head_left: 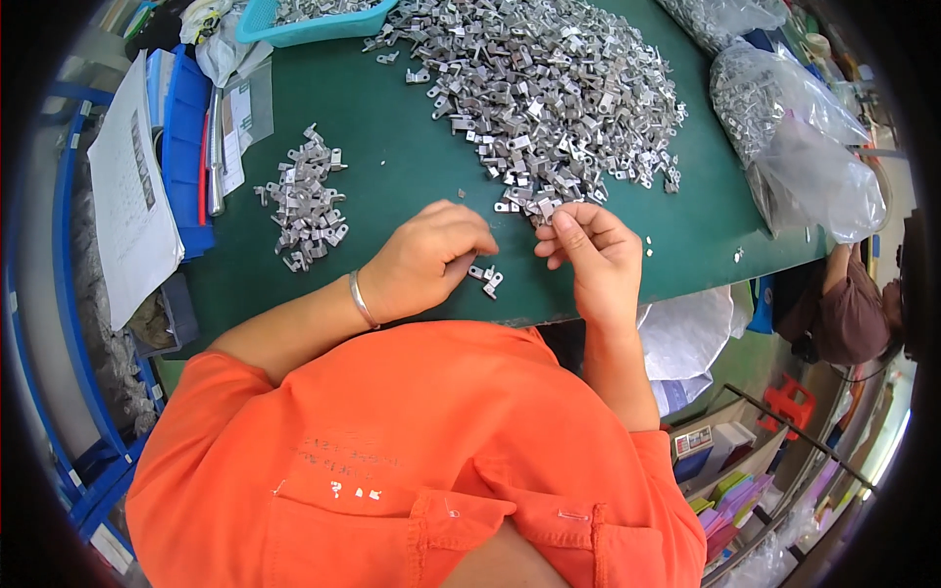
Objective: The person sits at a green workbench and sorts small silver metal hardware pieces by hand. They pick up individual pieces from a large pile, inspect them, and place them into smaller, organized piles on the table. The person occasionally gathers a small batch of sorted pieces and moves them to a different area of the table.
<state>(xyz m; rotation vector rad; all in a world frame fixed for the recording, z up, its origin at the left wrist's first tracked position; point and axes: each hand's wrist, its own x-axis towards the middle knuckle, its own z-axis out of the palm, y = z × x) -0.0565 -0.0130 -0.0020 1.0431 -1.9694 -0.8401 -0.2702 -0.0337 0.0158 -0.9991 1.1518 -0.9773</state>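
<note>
My left hand (428, 257) rests over the green table near its front edge, a metal bangle on the wrist. Its fingers are curled together, and what they hold, if anything, is hidden. Several small silver metal brackets (487, 279) lie just beside its fingertips. At the near tip of the large pile, my right hand (600, 257) is closed in a pinch, thumb against index finger, on a small metal bracket (547, 207) that is partly covered. The large pile of metal brackets (559, 88) spreads over the far middle of the table. A smaller heap of brackets (309, 206) sits left of my left hand.
A turquoise basket (314, 29) of parts stands at the far left. Papers (137, 196) and a blue bin (184, 147) flank the left edge. Clear plastic bags of parts (784, 137) lie on the right. Another person (853, 314) is beyond the right edge.
</note>
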